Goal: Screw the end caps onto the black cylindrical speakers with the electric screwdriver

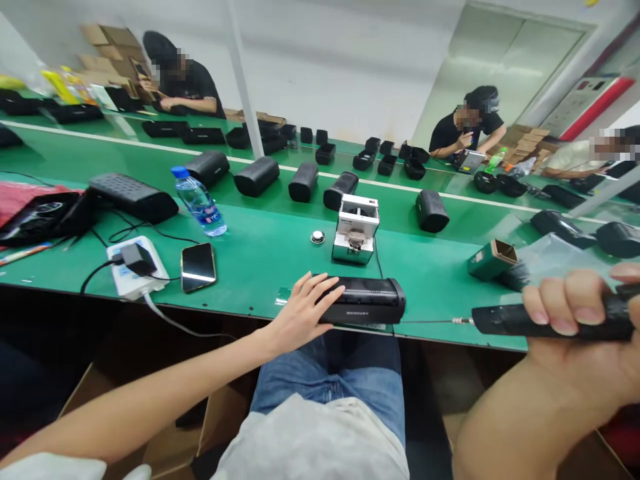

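Observation:
A long black speaker [367, 303] lies on its side at the near table edge, pale lettering on its front. Over its left end my left hand [313, 300] is draped, fingers spread across the top and thumb at the lower front, steadying it. My right hand [575, 310] is wrapped around a black electric screwdriver [505, 320], held level at the right. Its long thin bit points left and reaches the speaker's right end; whether the tip sits in a screw is too small to tell. Behind the speaker stands a small white-and-metal boxy machine [356, 230].
A water bottle [203, 203], a phone [198, 267] and a white power strip [137, 267] with cables sit left. A small round metal part [317, 237] is near the machine. An open green box [493, 259] stands right. Several black speakers [257, 177] line the table. Co-workers [185, 80] sit opposite.

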Available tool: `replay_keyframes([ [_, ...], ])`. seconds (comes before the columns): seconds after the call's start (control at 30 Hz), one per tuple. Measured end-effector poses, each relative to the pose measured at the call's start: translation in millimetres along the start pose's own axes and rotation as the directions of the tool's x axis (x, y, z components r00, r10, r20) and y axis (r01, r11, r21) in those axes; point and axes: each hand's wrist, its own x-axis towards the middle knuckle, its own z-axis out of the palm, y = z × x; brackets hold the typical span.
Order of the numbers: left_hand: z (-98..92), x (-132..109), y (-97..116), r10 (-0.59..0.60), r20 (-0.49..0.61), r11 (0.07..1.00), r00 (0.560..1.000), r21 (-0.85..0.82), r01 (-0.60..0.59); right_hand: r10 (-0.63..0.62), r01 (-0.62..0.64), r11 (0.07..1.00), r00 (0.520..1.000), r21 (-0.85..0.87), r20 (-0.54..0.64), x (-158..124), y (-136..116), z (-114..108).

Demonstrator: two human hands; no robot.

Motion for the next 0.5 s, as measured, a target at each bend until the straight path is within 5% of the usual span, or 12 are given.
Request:
replay_keyframes([
  [0.07, 6.7, -10.2, -8.5, -0.123, -0.051, 0.978, 0.991, -0.177, 0.112, -0.079, 0.08, 0.997, 0.995, 0.006, -0.057, 9.4, 20.0, 38.6],
  [0.17, 15.9, -18.7, -20.7, -0.311, 0.059, 0.849, 0.949, -0.432, 0.305, -0.324, 0.33, 0.944, 0.923, 0.006, 0.208, 32.8, 66.1, 88.9],
  [0.23, 19.7, -19.7, -27.7, -0.332, 0.139, 0.784, 0.933, -0.509, 0.355, -0.422, 0.425, 0.903, 0.852, 0.061, 0.311, 50.7, 99.4, 112.9],
  [0.5, 32.9, -10.0, -42.8, -0.248, 0.097, 0.778, 0.964, -0.573, 0.258, -0.349, 0.452, 0.89, 0.756, -0.057, 0.554, 74.1, 173.9, 175.3],
])
